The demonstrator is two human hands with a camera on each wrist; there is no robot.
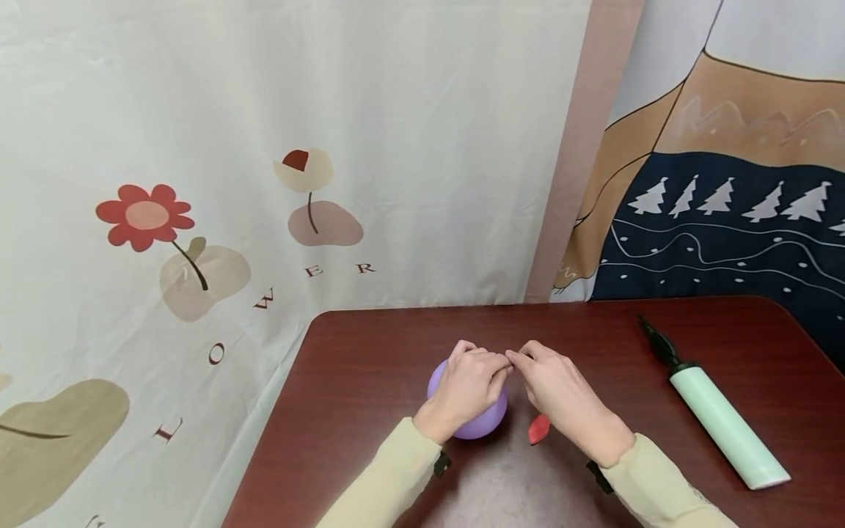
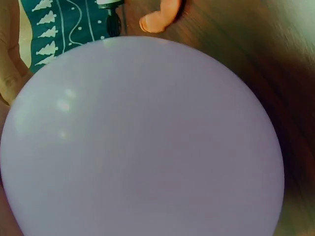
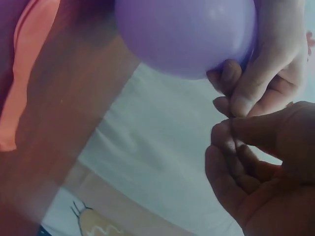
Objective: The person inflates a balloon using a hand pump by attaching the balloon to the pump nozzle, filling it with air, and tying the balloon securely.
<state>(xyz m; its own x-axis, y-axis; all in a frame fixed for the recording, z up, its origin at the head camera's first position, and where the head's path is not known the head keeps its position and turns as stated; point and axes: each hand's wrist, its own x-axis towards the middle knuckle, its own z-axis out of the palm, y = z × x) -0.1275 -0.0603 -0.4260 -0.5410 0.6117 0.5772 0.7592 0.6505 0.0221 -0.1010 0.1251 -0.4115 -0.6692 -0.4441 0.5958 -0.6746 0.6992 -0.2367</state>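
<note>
An inflated purple balloon [image 1: 485,425] hangs below my left hand [image 1: 467,385], over the middle of the table. In the left wrist view the balloon [image 2: 147,142] fills most of the picture. My left thumb and fingers pinch it at the neck, as the right wrist view shows. My right hand [image 1: 561,389] meets the left one fingertip to fingertip, its thumb and forefinger [image 3: 256,129] pinching the end of the neck, which the fingers mostly hide. Under the right hand lies a flat, uninflated red balloon [image 1: 538,430].
A mint-green hand pump [image 1: 729,425] with a black nozzle lies slantwise on the right of the dark red wooden table [image 1: 370,381]. Behind the table's far edge hangs a printed curtain [image 1: 429,147] with flowers, and at the right a cloth with white trees [image 1: 719,198].
</note>
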